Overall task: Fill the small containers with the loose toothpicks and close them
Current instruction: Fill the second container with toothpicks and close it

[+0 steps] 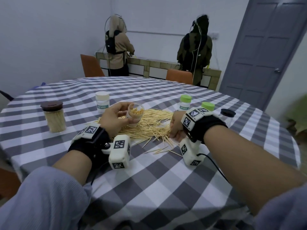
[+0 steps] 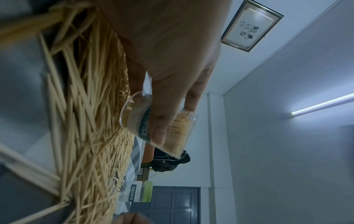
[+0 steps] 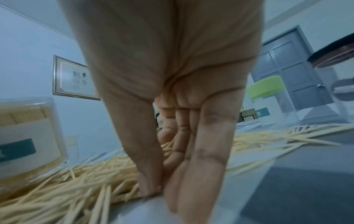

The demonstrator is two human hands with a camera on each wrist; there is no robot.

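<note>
A big pile of loose toothpicks [image 1: 149,125] lies mid-table on the checked cloth. My left hand [image 1: 126,117] grips a small clear lidless container [image 1: 134,121], partly filled with toothpicks, and holds it tilted just above the pile. In the left wrist view the fingers [image 2: 159,133] wrap its teal "TOOTHPICK" label, with the container [image 2: 138,116] over the pile [image 2: 86,121]. My right hand [image 1: 174,135] reaches down to the pile's right edge. In the right wrist view its thumb and fingers [image 3: 161,195] pinch together on toothpicks [image 3: 86,189] at the cloth.
A white-lidded container [image 1: 102,103] stands behind the pile, and two green-lidded ones [image 1: 185,102] [image 1: 207,106] to the right. A black-lidded clear jar [image 1: 227,117] is at far right, a brown-lidded jar full of toothpicks [image 1: 54,117] at left. Two people stand at the far counter.
</note>
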